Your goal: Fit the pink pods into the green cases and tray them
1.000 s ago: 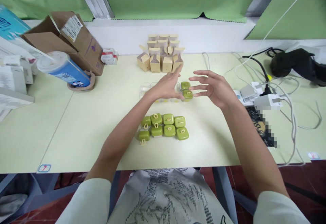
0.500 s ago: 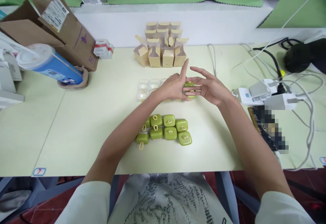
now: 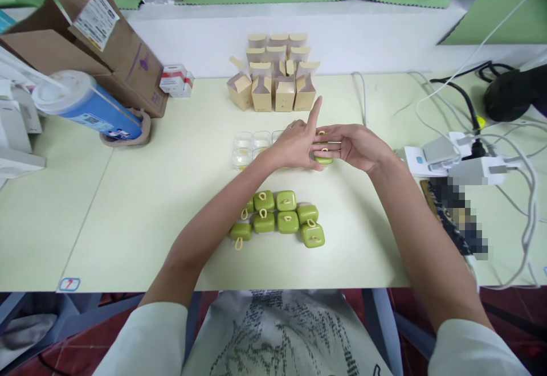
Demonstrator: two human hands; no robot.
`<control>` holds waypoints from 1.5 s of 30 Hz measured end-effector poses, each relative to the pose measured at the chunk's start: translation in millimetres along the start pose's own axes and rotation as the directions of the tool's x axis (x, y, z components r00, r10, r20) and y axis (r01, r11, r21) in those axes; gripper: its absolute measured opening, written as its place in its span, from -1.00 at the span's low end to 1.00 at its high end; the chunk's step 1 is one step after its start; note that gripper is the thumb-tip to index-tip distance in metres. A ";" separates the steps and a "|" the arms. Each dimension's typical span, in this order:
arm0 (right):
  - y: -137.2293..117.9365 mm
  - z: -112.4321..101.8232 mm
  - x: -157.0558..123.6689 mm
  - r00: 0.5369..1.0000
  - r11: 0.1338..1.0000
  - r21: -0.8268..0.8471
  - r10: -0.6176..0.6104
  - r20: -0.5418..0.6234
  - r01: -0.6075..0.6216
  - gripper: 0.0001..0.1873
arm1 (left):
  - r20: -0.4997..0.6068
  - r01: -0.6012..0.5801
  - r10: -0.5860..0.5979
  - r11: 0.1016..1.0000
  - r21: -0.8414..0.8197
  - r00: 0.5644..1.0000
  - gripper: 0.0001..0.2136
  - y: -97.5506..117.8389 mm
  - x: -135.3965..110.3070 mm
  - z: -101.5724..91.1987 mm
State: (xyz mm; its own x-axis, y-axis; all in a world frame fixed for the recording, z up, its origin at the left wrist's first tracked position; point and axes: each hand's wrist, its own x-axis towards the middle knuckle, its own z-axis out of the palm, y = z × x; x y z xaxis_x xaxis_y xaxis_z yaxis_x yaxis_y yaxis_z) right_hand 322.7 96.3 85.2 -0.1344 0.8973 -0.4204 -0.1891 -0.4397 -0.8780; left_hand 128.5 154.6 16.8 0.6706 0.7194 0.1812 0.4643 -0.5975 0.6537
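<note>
My left hand (image 3: 294, 145) and my right hand (image 3: 356, 147) meet over two small green cases (image 3: 323, 159) with yellow loops, at the right end of a row of clear plastic trays (image 3: 248, 149). The left hand's fingers are curled against the cases, with the index finger sticking up. The right hand's fingers lie together across the cases, and the yellow loops show between them. Nearer to me, several more green cases (image 3: 277, 219) sit in two rows on the pale table (image 3: 128, 211).
Several open tan cardboard boxes (image 3: 276, 77) stand at the back centre. A tipped blue cup (image 3: 85, 105), a brown carton (image 3: 106, 40) and a small red-and-white box (image 3: 176, 80) are at the left. White adapters and cables (image 3: 461, 159) and a black object (image 3: 513, 94) lie at the right.
My right hand has moved left and closed its spread fingers onto the green cases. My left hand has curled against them, index finger still raised. The view has shifted slightly.
</note>
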 end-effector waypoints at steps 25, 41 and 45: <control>-24.8 -7.5 -83.4 0.989 0.993 -0.050 -0.109 -0.096 0.104 -0.78 | 0.022 -0.035 0.033 0.998 0.055 0.999 0.64 18.7 -3.3 -14.4; 102.3 -29.5 -156.8 0.997 1.000 0.016 0.017 0.073 -0.018 -0.55 | -0.160 -0.282 0.361 0.884 0.373 0.919 -0.86 148.4 -242.7 -16.3; 108.2 -32.2 -177.7 0.952 0.950 -0.160 -0.287 -0.106 0.269 -0.72 | -0.079 -0.267 0.423 0.694 0.669 0.903 -0.76 165.1 -247.3 51.5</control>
State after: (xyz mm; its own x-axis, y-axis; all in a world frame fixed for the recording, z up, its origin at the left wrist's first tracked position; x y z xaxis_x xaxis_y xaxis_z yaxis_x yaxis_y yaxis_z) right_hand 357.4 -109.5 57.5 0.0290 0.9847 -0.1719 -0.0598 -0.1700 -0.9836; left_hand 69.0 -140.1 42.1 0.7564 0.4242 0.4980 0.5299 -0.8436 -0.0863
